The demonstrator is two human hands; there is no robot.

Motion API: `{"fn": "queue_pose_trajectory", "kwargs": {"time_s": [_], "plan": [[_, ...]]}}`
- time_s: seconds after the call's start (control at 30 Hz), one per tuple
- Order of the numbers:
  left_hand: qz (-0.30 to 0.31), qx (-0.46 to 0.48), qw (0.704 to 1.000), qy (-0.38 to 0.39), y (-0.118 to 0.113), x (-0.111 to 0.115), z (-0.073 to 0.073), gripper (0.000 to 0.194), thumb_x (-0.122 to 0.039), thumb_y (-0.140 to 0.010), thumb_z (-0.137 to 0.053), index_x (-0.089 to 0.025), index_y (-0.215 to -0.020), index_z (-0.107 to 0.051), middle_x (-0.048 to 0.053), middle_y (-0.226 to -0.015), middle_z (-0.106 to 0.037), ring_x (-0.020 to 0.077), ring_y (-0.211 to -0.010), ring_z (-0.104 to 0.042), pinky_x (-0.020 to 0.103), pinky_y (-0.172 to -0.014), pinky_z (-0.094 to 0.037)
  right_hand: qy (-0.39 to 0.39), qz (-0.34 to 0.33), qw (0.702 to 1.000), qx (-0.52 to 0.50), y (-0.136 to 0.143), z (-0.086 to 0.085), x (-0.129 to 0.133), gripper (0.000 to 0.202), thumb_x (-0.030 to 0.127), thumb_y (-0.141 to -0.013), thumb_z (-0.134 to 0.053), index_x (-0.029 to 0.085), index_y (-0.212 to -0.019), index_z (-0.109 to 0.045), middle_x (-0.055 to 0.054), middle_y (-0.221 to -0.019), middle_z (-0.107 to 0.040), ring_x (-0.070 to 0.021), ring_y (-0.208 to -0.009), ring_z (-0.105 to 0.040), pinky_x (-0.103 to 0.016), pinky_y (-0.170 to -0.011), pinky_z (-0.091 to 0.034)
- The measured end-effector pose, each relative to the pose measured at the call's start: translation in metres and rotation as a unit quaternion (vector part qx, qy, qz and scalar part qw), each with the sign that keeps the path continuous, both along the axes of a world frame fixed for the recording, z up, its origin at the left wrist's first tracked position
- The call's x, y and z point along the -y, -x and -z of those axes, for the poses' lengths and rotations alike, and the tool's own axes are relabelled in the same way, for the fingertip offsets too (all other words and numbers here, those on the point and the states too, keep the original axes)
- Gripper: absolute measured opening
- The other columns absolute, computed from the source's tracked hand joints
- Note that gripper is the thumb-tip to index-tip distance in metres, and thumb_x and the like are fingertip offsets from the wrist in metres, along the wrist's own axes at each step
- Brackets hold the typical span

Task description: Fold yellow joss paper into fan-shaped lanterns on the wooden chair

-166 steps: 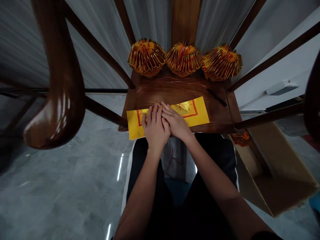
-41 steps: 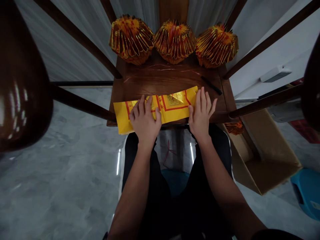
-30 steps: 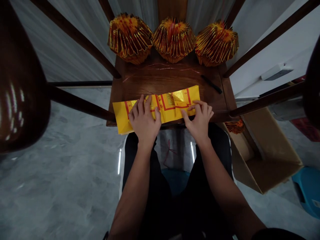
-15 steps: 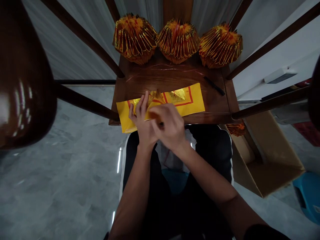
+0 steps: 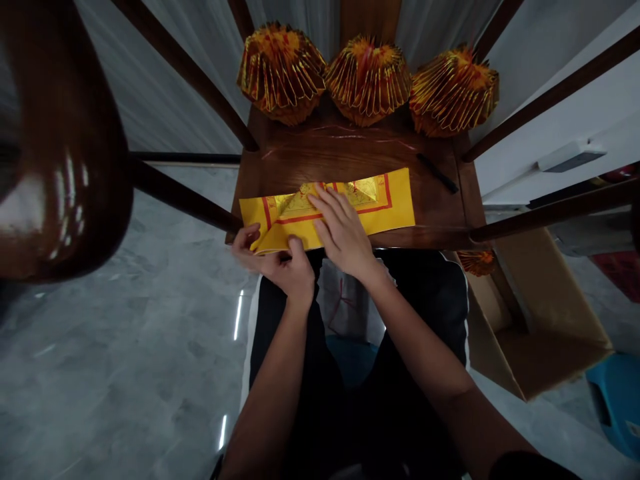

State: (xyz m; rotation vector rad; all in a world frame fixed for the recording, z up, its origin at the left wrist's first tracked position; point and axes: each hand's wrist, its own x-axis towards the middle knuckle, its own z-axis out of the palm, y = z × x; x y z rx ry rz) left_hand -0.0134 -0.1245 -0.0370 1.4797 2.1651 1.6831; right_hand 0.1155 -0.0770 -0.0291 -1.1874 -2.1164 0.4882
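Observation:
A strip of yellow joss paper with red borders and gold foil lies along the near edge of the wooden seat. My left hand holds its near left edge, thumb on top and fingers curled around the left corner, and the paper there is bent upward. Flat on the middle of the strip rests my right hand, its fingers stretched out and pointing away. It covers part of the printed foil.
Three pleated gold-and-red paper ornaments stand along the back of the wooden seat. A black pen-like stick lies at right. Dark wooden posts rise on both sides. An open cardboard box and a blue plastic object are on the floor.
My left hand has moved from the paper's surface to its near left edge. My right hand has gone from a closed pinch over the raised paper to lying flat, and the middle is pressed down.

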Motion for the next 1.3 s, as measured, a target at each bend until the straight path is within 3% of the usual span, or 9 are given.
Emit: {"fn": "queue_pose_trajectory", "kwargs": {"time_s": [0.17, 0.27, 0.37, 0.5, 0.6, 0.7, 0.77, 0.93, 1.3], "plan": [[-0.11, -0.069, 0.985, -0.114, 0.002, 0.008, -0.006, 0.019, -0.019, -0.084, -0.067, -0.027, -0.083, -0.049, 0.013, -0.126, -0.051, 0.0347, -0.133, -0.052, 0.065, -0.123, -0.044, 0.006, 0.0, 0.996, 0.093, 0.012, -0.004, 0.005, 0.059, 0.029, -0.117, -0.03, 0.016, -0.174, -0.038, -0.009, -0.185, -0.032, -0.0228, -0.175, -0.021, -0.055, -0.145, -0.017], [0.015, -0.134, 0.987, -0.089, 0.002, 0.005, -0.012, 0.007, -0.021, -0.095, -0.061, -0.027, -0.092, -0.062, 0.012, -0.122, -0.065, 0.0332, -0.132, -0.061, 0.064, -0.124, -0.044, 0.008, -0.005, 0.994, 0.104, 0.014, 0.0, 0.003, 0.06, 0.026, -0.115, -0.033, 0.013, -0.174, -0.037, -0.013, -0.186, -0.029, -0.0244, -0.175, -0.022, -0.056, -0.145, -0.017], [0.167, -0.184, 0.969, 0.02, -0.003, -0.004, -0.019, 0.031, -0.022, -0.1, -0.054, -0.028, -0.123, -0.074, 0.01, -0.149, -0.07, 0.0308, -0.144, -0.062, 0.058, -0.127, -0.044, 0.011, -0.013, 0.995, 0.102, 0.015, 0.006, 0.001, 0.062, 0.022, -0.111, -0.04, 0.015, -0.173, -0.039, -0.012, -0.186, -0.029, -0.024, -0.176, -0.018, -0.053, -0.146, -0.017], [0.166, -0.166, 0.964, 0.129, -0.007, -0.012, -0.019, 0.052, -0.025, -0.108, -0.045, -0.029, -0.157, -0.063, 0.005, -0.172, -0.055, 0.0317, -0.166, -0.04, 0.063, -0.141, -0.018, -0.009, -0.003, 1.0, 0.027, 0.006, 0.011, -0.001, 0.046, 0.028, -0.113, -0.041, 0.023, -0.153, -0.063, -0.007, -0.169, -0.059, -0.0205, -0.167, -0.041, -0.052, -0.144, -0.022], [0.15, -0.172, 0.963, 0.146, -0.006, -0.011, -0.013, 0.052, -0.03, -0.11, -0.047, -0.03, -0.16, -0.061, 0.002, -0.175, -0.051, 0.0331, -0.17, -0.033, 0.063, -0.142, -0.012, -0.064, 0.163, 0.983, -0.051, -0.02, 0.011, -0.005, 0.043, 0.032, -0.111, -0.041, 0.025, -0.144, -0.067, -0.011, -0.156, -0.068, -0.025, -0.153, -0.055, -0.06, -0.136, -0.031], [0.147, -0.184, 0.963, 0.134, -0.006, -0.01, -0.009, 0.052, -0.03, -0.109, -0.049, -0.031, -0.159, -0.062, 0.001, -0.175, -0.051, 0.0326, -0.169, -0.036, 0.062, -0.141, -0.014, -0.098, 0.381, 0.918, -0.046, -0.05, 0.009, -0.01, 0.068, 0.039, -0.103, -0.051, 0.017, -0.167, -0.044, -0.023, -0.178, -0.037, -0.0392, -0.166, -0.033, -0.073, -0.13, -0.03], [0.144, -0.179, 0.965, 0.124, -0.007, -0.011, -0.008, 0.052, -0.029, -0.108, -0.051, -0.032, -0.158, -0.064, 0.001, -0.174, -0.053, 0.0325, -0.167, -0.038, 0.062, -0.141, -0.016, -0.075, 0.425, 0.902, -0.005, -0.062, 0.008, -0.009, 0.08, 0.043, -0.102, -0.053, 0.013, -0.173, -0.033, -0.027, -0.184, -0.02, -0.0452, -0.167, -0.025, -0.078, -0.127, -0.028], [0.14, -0.176, 0.967, 0.12, -0.008, -0.014, -0.009, 0.051, -0.029, -0.106, -0.054, -0.032, -0.155, -0.066, 0.002, -0.172, -0.055, 0.0348, -0.165, -0.042, 0.065, -0.138, -0.019, -0.051, 0.324, 0.941, 0.079, -0.058, 0.006, 0.013, 0.07, 0.046, -0.109, -0.046, 0.021, -0.174, -0.036, -0.022, -0.185, -0.025, -0.0425, -0.164, -0.034, -0.076, -0.128, -0.027], [0.132, -0.207, 0.962, 0.12, -0.008, -0.013, -0.009, 0.049, -0.029, -0.108, -0.051, -0.03, -0.154, -0.068, 0.005, -0.171, -0.056, 0.0361, -0.162, -0.044, 0.064, -0.135, -0.024, -0.076, 0.279, 0.956, 0.055, -0.075, 0.012, 0.015, 0.076, 0.037, -0.109, -0.04, 0.019, -0.18, -0.017, -0.017, -0.18, -0.041, -0.0255, -0.171, -0.032, -0.06, -0.138, -0.021]]}}
